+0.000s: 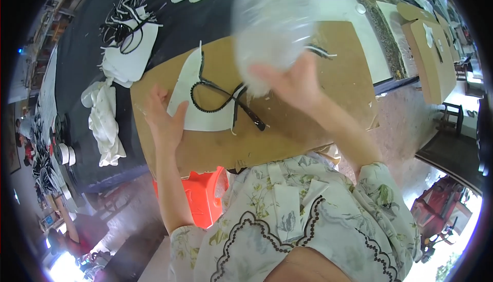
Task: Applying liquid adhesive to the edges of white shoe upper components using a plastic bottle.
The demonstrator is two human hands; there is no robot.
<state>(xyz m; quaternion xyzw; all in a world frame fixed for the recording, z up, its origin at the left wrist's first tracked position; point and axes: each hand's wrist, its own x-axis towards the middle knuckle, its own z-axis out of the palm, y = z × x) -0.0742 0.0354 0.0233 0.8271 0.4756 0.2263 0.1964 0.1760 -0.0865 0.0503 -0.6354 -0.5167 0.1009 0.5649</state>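
In the upper middle, my right hand [300,84] is closed on a clear, whitish plastic container [275,28], blurred by motion, held above the brown board. My left hand [167,118] rests at the left of the board, fingers apart and holding nothing. Beside its thumb lies a white flat piece [209,120] with dark trim along its edges. Over that piece, a black beaded cord [193,97] curls in a loop. A slim black object [251,117] lies across its right side; its exact kind I cannot make out.
Under these is a brown cardboard sheet [287,133] on a black-covered table [179,23]. White pieces with black and white cords [131,51] and a crumpled white cloth [105,123] lie left. An orange-red container [203,195] stands below the edge. A cardboard box [429,51] is right.
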